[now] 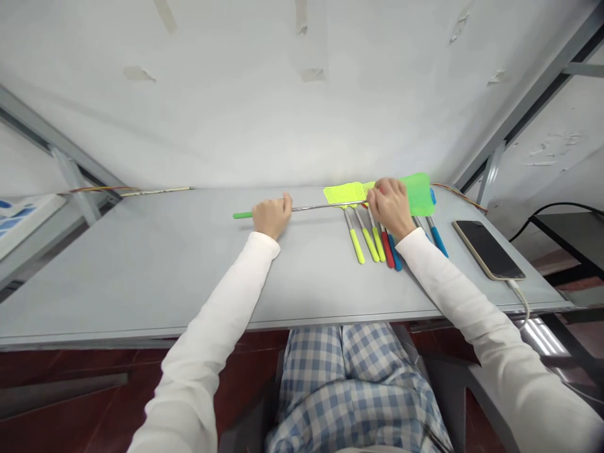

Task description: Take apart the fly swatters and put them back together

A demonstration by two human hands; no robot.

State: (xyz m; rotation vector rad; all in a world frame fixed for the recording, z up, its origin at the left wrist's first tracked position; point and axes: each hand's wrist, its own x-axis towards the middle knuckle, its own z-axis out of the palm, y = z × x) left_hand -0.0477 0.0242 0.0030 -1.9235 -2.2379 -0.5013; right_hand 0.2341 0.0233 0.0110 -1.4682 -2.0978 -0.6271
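A green fly swatter (pixel 419 194) with a metal rod is held crosswise above the table, its green grip pointing left and its head to the right. My left hand (pixel 272 216) is closed around the rod near the grip. Further right, my right hand (pixel 391 204) is closed around the swatter close to its head, hiding the joint. Beneath and beside the right hand lie several more fly swatters with yellow grips (pixel 357 245), a red grip (pixel 387 250) and blue grips (pixel 439 241). Some of their heads are covered by the hand and the green head.
A smartphone (pixel 488 249) with a white cable (pixel 519 292) plugged in lies at the table's right side. The grey table (pixel 141 270) meets a pale wall at the back. Metal frame bars (pixel 75 184) rise at both ends, with thin wires along the back edge.
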